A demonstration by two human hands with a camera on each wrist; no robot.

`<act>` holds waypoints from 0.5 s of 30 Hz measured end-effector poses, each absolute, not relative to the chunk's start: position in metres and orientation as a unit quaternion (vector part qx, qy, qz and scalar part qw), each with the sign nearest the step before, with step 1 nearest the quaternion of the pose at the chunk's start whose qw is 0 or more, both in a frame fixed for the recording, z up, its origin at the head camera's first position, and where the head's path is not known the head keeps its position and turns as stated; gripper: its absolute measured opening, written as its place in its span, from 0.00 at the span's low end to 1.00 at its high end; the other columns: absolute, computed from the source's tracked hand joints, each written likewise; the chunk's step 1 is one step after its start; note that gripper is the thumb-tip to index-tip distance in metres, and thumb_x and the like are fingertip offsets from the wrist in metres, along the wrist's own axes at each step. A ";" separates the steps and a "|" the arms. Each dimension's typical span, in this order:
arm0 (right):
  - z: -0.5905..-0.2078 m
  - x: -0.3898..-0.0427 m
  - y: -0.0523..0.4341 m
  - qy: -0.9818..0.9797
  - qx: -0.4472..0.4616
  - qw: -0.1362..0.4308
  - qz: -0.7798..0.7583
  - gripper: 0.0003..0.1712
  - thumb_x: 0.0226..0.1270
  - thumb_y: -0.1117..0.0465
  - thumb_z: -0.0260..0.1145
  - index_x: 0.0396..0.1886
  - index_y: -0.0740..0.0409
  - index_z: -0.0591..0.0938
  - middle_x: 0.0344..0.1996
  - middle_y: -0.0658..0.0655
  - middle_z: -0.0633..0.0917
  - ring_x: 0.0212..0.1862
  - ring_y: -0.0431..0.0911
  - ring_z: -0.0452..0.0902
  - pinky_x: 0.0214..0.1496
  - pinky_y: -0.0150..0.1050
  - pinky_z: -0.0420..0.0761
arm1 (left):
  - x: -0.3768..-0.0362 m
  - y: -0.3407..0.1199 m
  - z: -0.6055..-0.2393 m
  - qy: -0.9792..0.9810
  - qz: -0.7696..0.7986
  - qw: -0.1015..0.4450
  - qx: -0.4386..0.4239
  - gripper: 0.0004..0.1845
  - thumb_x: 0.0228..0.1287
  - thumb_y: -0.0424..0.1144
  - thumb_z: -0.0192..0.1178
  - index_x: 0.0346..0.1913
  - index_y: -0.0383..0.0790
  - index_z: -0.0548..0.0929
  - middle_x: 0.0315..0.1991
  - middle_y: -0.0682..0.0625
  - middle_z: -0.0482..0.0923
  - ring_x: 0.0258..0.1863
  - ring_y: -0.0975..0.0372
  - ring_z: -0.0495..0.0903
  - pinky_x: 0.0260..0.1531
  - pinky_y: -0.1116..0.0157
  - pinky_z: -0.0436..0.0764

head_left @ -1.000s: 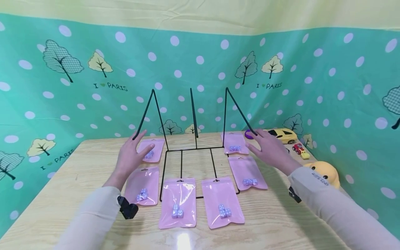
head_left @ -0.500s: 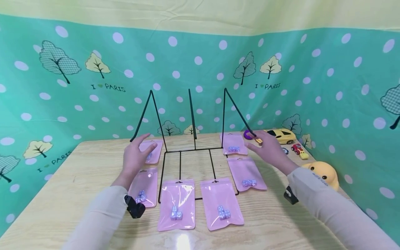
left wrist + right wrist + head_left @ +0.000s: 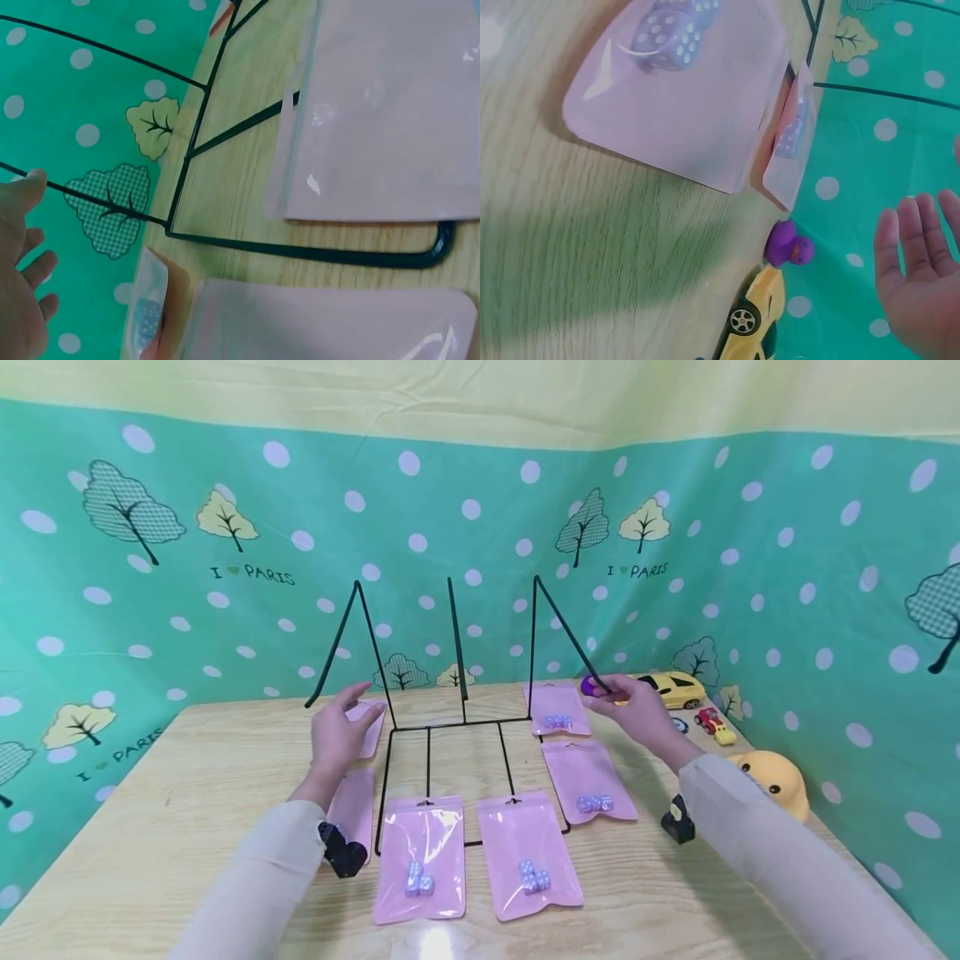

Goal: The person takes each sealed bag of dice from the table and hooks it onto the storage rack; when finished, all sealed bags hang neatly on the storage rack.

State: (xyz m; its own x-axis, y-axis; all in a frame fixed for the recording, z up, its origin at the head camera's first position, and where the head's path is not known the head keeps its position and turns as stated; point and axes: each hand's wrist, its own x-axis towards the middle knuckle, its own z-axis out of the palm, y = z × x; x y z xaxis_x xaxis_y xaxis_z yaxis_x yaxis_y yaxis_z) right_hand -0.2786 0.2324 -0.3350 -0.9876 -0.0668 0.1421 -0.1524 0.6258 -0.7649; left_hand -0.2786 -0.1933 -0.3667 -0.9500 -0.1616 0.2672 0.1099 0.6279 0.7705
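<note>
Figure: two hands at a black wire rack (image 3: 450,693) standing on a wooden surface (image 3: 187,793). The left hand (image 3: 337,739) is raised beside the rack's left sloping leg, fingers straight and relaxed, holding nothing; in the left-wrist view the thumb tip lies at the wire, though contact cannot be confirmed. The right hand (image 3: 637,710) is at the foot of the right sloping leg, fingers extended; whether it touches the wire cannot be told, and the right-wrist view shows an open palm. The step in hand appears to be taking hold of the rack by its two outer legs; the next move would call for both hands to close on the wires evenly, so the frame does not twist.

Six pink pouches of dice lie flat round the rack's base: two near pouches (image 3: 420,856) over the front wire, two at each side. A purple toy duck (image 3: 590,686), a yellow toy car (image 3: 675,687) and a yellow plush (image 3: 776,777) lie just beyond the right hand.
</note>
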 end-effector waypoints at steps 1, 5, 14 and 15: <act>-0.335 -0.280 0.232 -0.898 0.058 0.047 0.433 0.27 0.72 0.55 0.70 0.63 0.66 0.78 0.52 0.65 0.84 0.57 0.58 0.78 0.59 0.51 0.79 | -0.279 -0.192 -0.366 -0.887 -0.435 0.156 0.017 0.27 0.73 0.43 0.63 0.72 0.40 0.73 0.71 0.39 0.71 0.70 0.44 0.69 0.69 0.46 0.67; -0.338 -0.286 0.231 -0.889 0.042 0.031 0.455 0.27 0.72 0.55 0.69 0.64 0.66 0.77 0.53 0.66 0.83 0.56 0.57 0.79 0.59 0.51 0.79 | -0.282 -0.190 -0.364 -0.877 -0.454 0.154 0.027 0.27 0.74 0.43 0.62 0.72 0.41 0.72 0.71 0.40 0.71 0.69 0.45 0.70 0.68 0.47 0.68; -0.345 -0.296 0.234 -0.879 0.009 -0.005 0.476 0.29 0.73 0.54 0.68 0.67 0.65 0.75 0.56 0.67 0.81 0.58 0.58 0.77 0.61 0.53 0.79 | -0.288 -0.186 -0.367 -0.865 -0.475 0.154 0.045 0.26 0.75 0.42 0.61 0.72 0.42 0.72 0.70 0.38 0.72 0.67 0.44 0.73 0.64 0.48 0.74; -0.345 -0.297 0.235 -0.879 0.005 -0.009 0.477 0.29 0.74 0.54 0.67 0.67 0.66 0.74 0.57 0.67 0.80 0.58 0.59 0.76 0.61 0.54 0.78 | -0.290 -0.185 -0.368 -0.863 -0.479 0.157 0.045 0.26 0.75 0.41 0.61 0.71 0.42 0.73 0.69 0.38 0.72 0.66 0.43 0.73 0.63 0.48 0.75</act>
State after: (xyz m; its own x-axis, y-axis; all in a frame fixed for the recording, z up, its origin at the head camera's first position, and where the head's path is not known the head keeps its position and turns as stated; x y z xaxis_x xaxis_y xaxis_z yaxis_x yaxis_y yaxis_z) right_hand -0.2972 0.2346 -0.3452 -0.9998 -0.0176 -0.0110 -0.0003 0.5444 -0.8388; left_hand -0.2896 -0.1851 -0.3676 -0.9469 -0.2283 0.2265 0.0714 0.5375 0.8402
